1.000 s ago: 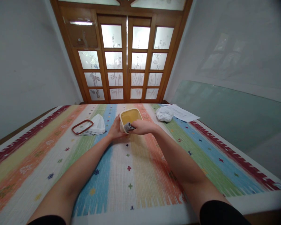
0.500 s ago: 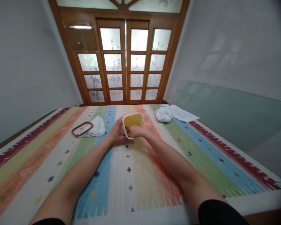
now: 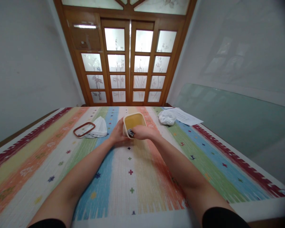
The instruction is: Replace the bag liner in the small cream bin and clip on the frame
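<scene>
A pale yellow, open-topped container (image 3: 136, 119) is tilted towards me near the far middle of the table. My left hand (image 3: 118, 132) holds it by its left side. My right hand (image 3: 142, 132) reaches over its near rim, with the fingers closed on a small dark and silvery item (image 3: 130, 132) at the container's lower left inside. What the item is cannot be made out, and the right fingertips are partly hidden.
A striped cloth (image 3: 123, 180) covers the table. On the left, a reddish-brown oval frame (image 3: 80, 135) overlaps folded white cloth (image 3: 100, 127). A white bundle (image 3: 167, 117) and printed paper (image 3: 186, 117) lie at the back right.
My right hand has risen slightly and shifted right, and more of the small dark and silvery item shows at its fingers. The container has shifted slightly in view.
</scene>
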A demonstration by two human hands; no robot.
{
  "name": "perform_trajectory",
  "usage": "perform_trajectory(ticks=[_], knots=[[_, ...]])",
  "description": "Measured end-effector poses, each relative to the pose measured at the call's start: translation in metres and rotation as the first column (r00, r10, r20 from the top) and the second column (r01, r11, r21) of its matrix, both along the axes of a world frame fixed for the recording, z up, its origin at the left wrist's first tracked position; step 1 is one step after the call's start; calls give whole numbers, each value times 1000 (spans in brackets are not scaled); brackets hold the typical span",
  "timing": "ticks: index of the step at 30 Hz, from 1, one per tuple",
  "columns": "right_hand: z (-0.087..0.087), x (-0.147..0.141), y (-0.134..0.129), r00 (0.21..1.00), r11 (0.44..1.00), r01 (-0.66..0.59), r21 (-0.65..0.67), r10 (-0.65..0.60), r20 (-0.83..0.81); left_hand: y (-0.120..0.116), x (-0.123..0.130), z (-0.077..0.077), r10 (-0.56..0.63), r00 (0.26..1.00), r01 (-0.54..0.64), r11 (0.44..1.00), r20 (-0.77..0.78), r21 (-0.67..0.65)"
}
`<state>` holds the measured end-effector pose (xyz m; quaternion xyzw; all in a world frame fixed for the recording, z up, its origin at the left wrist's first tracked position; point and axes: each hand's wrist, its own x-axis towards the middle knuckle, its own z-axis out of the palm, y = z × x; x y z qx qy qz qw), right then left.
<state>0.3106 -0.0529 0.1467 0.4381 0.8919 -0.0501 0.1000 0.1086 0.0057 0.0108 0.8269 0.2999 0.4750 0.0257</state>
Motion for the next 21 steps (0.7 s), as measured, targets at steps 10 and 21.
perform_trajectory(ticks=[10,21], knots=[[-33,-11,20,992,996,56,-63,-63,-107,-2,-2,6,-40,993,46,997,-111,58],[32,7,-23,993,997,-47,59,53,-103,10,-8,-3,3,998,1,999,57,-54]])
